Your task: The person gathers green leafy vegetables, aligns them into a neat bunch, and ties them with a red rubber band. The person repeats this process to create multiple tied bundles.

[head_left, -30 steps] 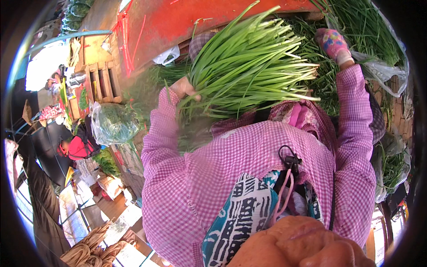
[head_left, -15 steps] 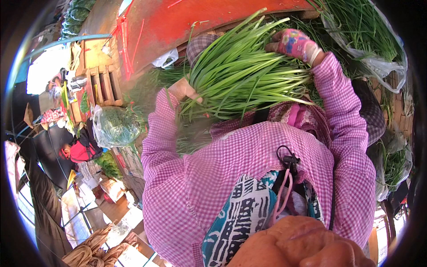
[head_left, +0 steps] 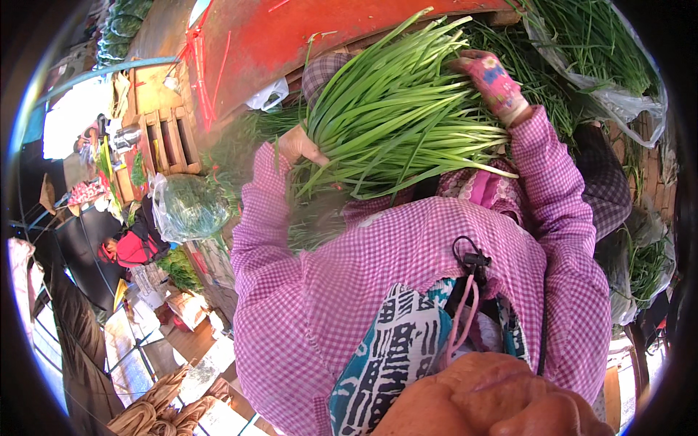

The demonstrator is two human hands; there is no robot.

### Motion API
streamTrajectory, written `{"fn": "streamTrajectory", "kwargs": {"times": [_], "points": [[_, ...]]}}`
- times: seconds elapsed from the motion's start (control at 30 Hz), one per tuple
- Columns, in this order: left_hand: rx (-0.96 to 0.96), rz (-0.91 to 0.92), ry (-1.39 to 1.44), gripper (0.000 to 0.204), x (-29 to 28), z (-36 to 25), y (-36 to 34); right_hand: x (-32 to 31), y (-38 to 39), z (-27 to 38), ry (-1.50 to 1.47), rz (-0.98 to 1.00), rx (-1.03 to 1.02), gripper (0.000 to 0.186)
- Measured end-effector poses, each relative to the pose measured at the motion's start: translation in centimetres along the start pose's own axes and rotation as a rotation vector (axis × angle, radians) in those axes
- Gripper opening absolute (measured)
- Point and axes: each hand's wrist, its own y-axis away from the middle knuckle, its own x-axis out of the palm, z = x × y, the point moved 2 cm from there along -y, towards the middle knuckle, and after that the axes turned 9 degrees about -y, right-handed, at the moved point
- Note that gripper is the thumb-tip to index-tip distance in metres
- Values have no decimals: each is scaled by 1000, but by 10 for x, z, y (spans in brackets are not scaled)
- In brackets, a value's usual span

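Observation:
A large bunch of garlic chives (head_left: 400, 109) lies across my lap, its pale stalk ends fanned to the right. My bare left hand (head_left: 299, 145) is closed round the bunch's left end, thumb on top of the leaves. At the upper right side of the bunch, my right hand (head_left: 494, 83) wears a pink flowered glove with bare fingertips. Its fingers are curled together against the stalks, and leaves partly hide the tips.
A red board (head_left: 327, 33) lies beyond the bunch, with red ties (head_left: 196, 65) at its left. Loose greens (head_left: 523, 62) and a clear bag of long greens (head_left: 603, 43) are at the upper right. Left stand a bagged green bundle (head_left: 185, 207) and a wooden crate (head_left: 171, 142).
My right hand has shifted slightly right and turned more upright along the stalks. My left hand keeps its hold, and the bunch has moved up a little.

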Motion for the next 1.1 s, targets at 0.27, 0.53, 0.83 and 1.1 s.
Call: {"fn": "streamTrajectory", "kwargs": {"times": [0.27, 0.53, 0.83, 1.1], "points": [[-17, -18, -11, 88, -10, 16, 1, -90, 85, -87, 354, 305, 1086, 33], [-213, 11, -12, 100, -10, 10, 3, -36, -45, -43, -197, 77, 514, 55], [-98, 75, -113, 92, -10, 15, -6, -13, -28, -95, 138, 76, 269, 28], [10, 23, -260, 73, -1, 5, -7, -85, -15, 3, -264, 241, 633, 53]]}}
